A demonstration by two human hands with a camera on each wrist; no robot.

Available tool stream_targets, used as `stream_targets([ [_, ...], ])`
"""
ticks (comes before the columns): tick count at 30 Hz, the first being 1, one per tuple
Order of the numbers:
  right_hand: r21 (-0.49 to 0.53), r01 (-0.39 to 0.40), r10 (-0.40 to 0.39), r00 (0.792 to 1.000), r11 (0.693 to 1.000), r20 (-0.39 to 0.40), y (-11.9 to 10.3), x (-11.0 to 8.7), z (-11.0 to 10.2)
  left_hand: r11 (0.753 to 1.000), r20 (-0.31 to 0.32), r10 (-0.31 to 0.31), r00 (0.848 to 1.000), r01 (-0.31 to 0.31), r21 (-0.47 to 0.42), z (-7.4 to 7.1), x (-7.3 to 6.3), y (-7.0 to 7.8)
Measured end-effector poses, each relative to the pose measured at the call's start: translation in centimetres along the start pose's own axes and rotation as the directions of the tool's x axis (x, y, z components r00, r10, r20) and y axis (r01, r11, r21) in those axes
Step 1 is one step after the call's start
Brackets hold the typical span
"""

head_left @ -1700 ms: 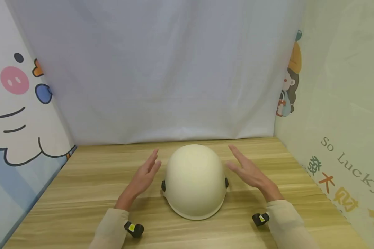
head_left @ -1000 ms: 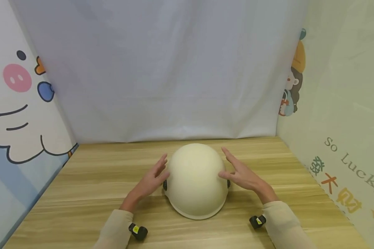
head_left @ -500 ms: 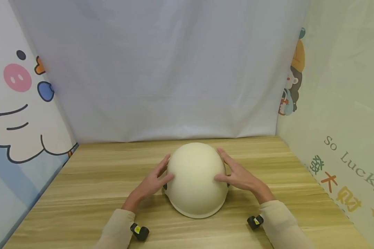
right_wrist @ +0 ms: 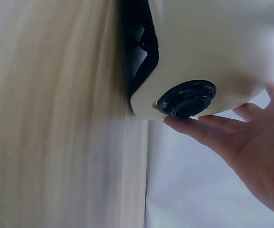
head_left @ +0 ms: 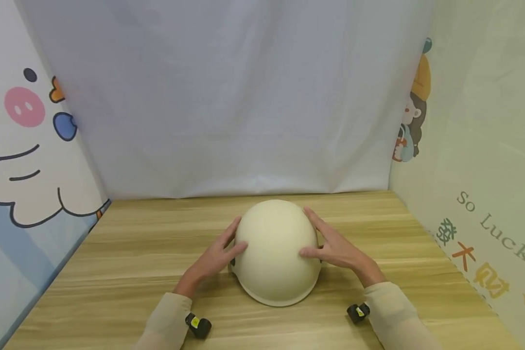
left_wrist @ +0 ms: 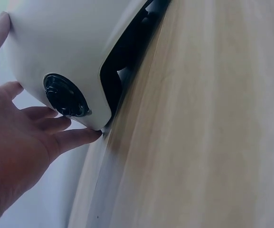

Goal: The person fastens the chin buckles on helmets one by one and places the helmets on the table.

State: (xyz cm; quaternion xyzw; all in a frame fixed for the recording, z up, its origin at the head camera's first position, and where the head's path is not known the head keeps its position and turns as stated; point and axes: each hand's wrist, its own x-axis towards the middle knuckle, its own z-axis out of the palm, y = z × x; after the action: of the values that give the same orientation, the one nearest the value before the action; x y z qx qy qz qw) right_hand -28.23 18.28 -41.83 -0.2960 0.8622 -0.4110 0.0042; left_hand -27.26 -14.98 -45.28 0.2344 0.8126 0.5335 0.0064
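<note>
A cream-white helmet [head_left: 275,253] sits dome up on the wooden table [head_left: 113,291]. My left hand [head_left: 214,255] holds its left side, thumb on the shell and fingers spread toward the lower edge. On the opposite side my right hand [head_left: 339,250] grips it the same way, its thumb lying on the dome. In the left wrist view a round black fitting [left_wrist: 66,95] shows by the fingers, and the right wrist view has a matching black fitting [right_wrist: 188,99]. Dark lining shows under the rim in both wrist views. In the head view the far fingers are partly hidden behind the shell.
A white curtain [head_left: 245,121] hangs behind the table's far edge. Printed cartoon panels stand at the left [head_left: 35,160] and right [head_left: 477,146]. A small black camera sits on each wrist, one left [head_left: 199,325], one right [head_left: 358,312].
Both hands have moved inward from beside the helmet and now hold its two sides, thumbs on the shell. The helmet stays in about the same place on the table.
</note>
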Motion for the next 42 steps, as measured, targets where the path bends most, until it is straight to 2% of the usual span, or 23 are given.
stream_targets([
  [5, -0.031, 0.024, -0.024, 1.000, 0.999, -0.009, 0.0, 0.1, 0.1, 1.000, -0.006, 0.031, 1.000, -0.031, 0.004, 0.2, 0.0, 0.0],
  [8, -0.035, 0.023, -0.024, 1.000, 0.999, -0.020, 0.0, 0.1, 0.1, 0.999, -0.002, 0.036, 0.999, -0.036, -0.027, 0.4, 0.1, 0.1],
  [18, -0.024, 0.033, -0.034, 0.998, 0.999, -0.044, 0.0, 0.2, 0.5, 0.995, -0.041, -0.018, 0.999, 0.014, -0.099, 0.3, 0.0, 0.6],
  [23, 0.015, 0.038, -0.038, 0.999, 0.999, -0.039, -0.2, 0.4, 0.8, 0.992, -0.082, 0.018, 0.996, -0.028, -0.126, 0.3, 0.2, 0.8],
  [25, 0.031, 0.047, -0.046, 0.998, 0.998, -0.037, -0.5, 0.5, 0.9, 0.990, -0.089, 0.019, 0.996, -0.031, -0.135, 0.2, 0.1, 1.5],
  [29, 0.059, 0.056, -0.054, 0.998, 0.997, -0.029, -2.5, 0.3, 0.5, 0.992, -0.095, -0.016, 0.995, 0.004, -0.130, -0.3, -0.4, 3.7],
  [31, 0.062, 0.057, -0.055, 0.998, 0.996, -0.036, -2.6, 0.3, 0.6, 0.992, -0.094, -0.033, 0.995, 0.021, -0.122, -0.6, -0.6, 4.6],
  [33, 0.065, 0.055, -0.052, 0.998, 0.996, -0.045, -2.2, 0.4, 0.8, 0.994, -0.090, -0.040, 0.995, 0.031, -0.105, -0.8, -0.7, 4.7],
  [36, 0.071, 0.053, -0.049, 0.997, 0.996, -0.058, -0.8, 0.6, 1.3, 0.997, -0.077, -0.011, 0.997, 0.006, -0.071, -0.9, -0.8, 4.8],
  [42, 0.046, 0.075, -0.072, 0.994, 0.996, -0.080, -1.2, 0.7, 1.4, 0.998, -0.074, 0.060, 0.995, -0.061, -0.013, -1.0, -0.8, 5.2],
])
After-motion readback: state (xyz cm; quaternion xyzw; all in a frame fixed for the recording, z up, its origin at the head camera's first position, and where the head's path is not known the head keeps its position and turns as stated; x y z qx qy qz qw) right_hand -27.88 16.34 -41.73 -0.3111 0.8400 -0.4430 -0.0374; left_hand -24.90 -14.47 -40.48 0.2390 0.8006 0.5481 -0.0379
